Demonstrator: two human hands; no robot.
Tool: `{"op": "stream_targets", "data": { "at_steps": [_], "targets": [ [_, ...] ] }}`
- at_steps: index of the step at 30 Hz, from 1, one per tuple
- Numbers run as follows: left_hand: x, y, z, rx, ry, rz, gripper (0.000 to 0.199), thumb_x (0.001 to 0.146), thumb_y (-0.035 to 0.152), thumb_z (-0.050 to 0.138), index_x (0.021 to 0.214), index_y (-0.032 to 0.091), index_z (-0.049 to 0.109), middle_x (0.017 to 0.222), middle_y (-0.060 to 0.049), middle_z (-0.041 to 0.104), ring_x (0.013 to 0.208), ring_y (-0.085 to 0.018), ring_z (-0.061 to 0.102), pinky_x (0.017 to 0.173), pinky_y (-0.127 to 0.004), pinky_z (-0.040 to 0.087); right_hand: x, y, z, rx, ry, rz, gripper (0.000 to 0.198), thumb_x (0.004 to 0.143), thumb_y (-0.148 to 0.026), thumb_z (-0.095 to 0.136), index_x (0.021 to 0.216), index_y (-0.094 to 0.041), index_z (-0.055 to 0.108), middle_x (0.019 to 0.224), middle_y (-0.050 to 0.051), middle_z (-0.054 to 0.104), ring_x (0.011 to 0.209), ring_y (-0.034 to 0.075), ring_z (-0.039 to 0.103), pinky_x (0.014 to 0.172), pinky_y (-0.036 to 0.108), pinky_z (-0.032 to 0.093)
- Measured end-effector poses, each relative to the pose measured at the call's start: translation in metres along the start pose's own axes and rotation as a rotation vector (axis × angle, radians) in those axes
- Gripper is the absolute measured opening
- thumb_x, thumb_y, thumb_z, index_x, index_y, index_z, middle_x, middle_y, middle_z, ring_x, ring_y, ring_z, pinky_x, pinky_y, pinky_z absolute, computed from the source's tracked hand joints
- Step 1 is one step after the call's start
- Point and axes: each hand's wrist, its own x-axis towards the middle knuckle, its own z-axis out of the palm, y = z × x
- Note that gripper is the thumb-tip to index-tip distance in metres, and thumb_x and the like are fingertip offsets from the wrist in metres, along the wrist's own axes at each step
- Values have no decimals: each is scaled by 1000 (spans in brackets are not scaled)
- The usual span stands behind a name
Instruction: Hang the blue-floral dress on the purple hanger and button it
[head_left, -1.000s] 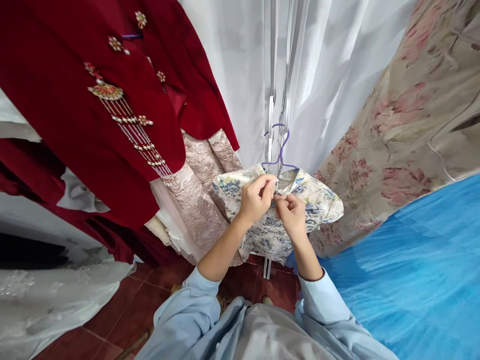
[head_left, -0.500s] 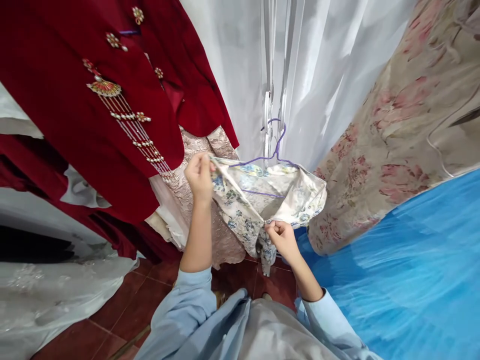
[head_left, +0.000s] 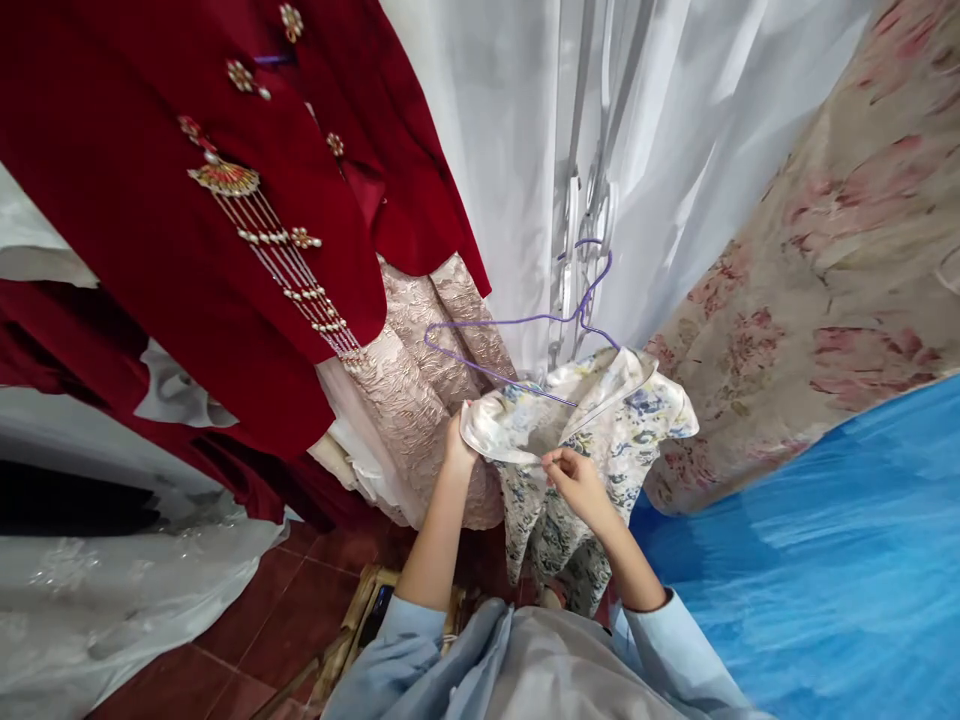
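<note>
Floral-printed garment (head_left: 600,430) half off purple hanger (head_left: 510,330), hanging beside red dress (head_left: 187,230); left hand (head_left: 456,452) gripping its collar edge, right hand (head_left: 574,482) pinching fabric below.

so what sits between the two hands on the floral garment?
Head view: only the floral garment itself. A short stretch of its folded edge spans from the left hand to the right hand; nothing else lies between.
</note>
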Motion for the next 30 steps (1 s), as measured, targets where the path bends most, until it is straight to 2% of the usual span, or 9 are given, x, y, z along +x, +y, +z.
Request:
{"op": "stream_targets", "data": {
  "at_steps": [4,7,11,14,17,19,21,26,30],
  "targets": [
    [-44,-48,-16,105,2,-138,45,65,50,84,75,15,58,65,1,62,58,-15,60,60,-27,49,-2,6,-1,-93,30,-3,42,81,-41,71,116,-18,66,89,6,74,81,23,68,73,33,52],
    [-79,-68,-11,315,-160,-105,48,77,62,75,84,17,60,68,3,58,57,-12,55,56,-23,44,-14,3,4,-39,-151,-11,62,73,-37,82,129,-19,62,111,8,73,105,27,67,94,40,52],
    [-102,-63,8,694,-575,127,39,98,55,53,92,18,67,74,-3,60,69,-17,59,66,-28,49,-38,-1,10,204,-202,19,75,73,-37,85,139,-21,54,118,7,68,111,25,64,97,37,51],
    [-99,-51,20,833,-754,359,31,98,45,55,89,19,70,95,-8,63,97,-22,61,93,-35,49,-57,-5,7,265,-98,86,44,83,-45,77,116,-18,66,98,5,70,92,22,65,84,31,53],
    [-95,-50,20,658,-1007,99,40,95,57,57,109,20,65,113,-12,62,104,-24,62,94,-36,51,-73,-15,-7,179,-17,119,37,90,-52,68,84,-16,68,76,2,67,69,17,58,67,27,47],
    [-98,-54,13,558,-1194,-224,58,91,66,58,128,21,57,116,-13,64,100,-24,64,87,-33,53,-81,-26,-24,88,49,48,36,92,-51,65,82,-17,70,77,4,69,70,18,60,68,27,48],
    [-104,-57,3,637,-1303,-400,63,85,62,69,131,21,58,111,-10,68,97,-23,65,86,-32,52,-87,-36,-46,-29,158,-60,31,95,-47,63,87,-19,74,86,6,73,79,21,66,76,29,51],
    [-103,-45,-17,1096,-1257,-257,23,91,34,60,89,15,72,82,-1,70,80,-21,63,79,-30,49,-90,-41,-95,-256,384,-210,24,94,-38,63,92,-22,80,92,10,78,83,25,73,76,31,56],
    [-77,-6,-29,1220,-1029,-53,22,85,22,58,96,17,77,89,-2,76,84,-20,67,78,-27,49,-83,-34,-113,-299,456,-311,20,92,-35,65,92,-21,81,89,8,80,79,24,74,70,30,59]
  ]
}}
